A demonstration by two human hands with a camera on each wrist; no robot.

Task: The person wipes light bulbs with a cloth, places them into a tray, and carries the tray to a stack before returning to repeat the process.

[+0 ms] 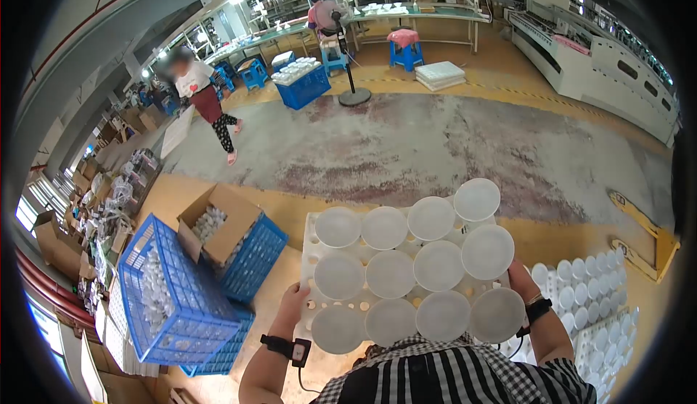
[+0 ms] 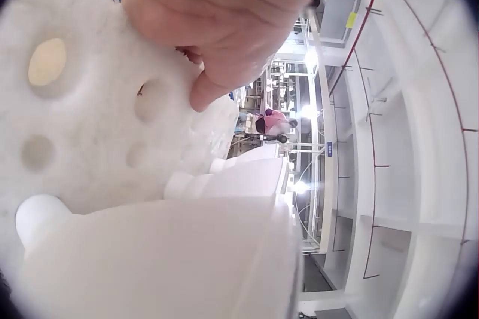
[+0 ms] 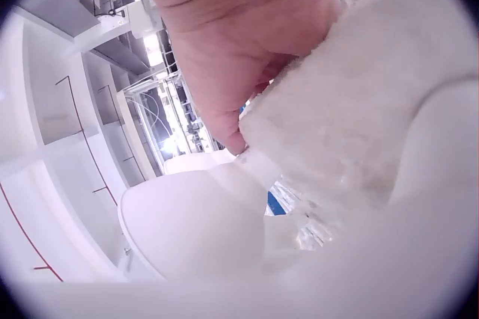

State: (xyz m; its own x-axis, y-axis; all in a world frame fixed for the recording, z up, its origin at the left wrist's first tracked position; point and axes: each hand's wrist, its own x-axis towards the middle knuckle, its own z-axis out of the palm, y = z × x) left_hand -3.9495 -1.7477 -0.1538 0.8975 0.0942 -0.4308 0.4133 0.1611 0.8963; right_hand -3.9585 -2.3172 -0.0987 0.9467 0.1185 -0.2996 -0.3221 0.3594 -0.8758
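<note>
A white foam board (image 1: 308,259) with holes is held in front of the body, carrying rows of round white cups (image 1: 390,274). My left hand (image 1: 292,304) grips its left edge; in the left wrist view the thumb of that hand (image 2: 217,20) lies on the board's face (image 2: 90,139), above the cups (image 2: 165,259). At the right edge my right hand (image 1: 520,280) grips the board. The right wrist view shows this hand (image 3: 239,42) curled over the board's edge (image 3: 337,109), close to a cup (image 3: 194,222). The fingers behind the board are hidden.
Blue crates (image 1: 181,309) and an open carton (image 1: 243,230) stand at the left. More cups on boards (image 1: 581,288) lie at the lower right, by a yellow pallet jack (image 1: 657,248). Ahead are a person (image 1: 203,92), a fan (image 1: 354,98) and a blue crate (image 1: 305,88).
</note>
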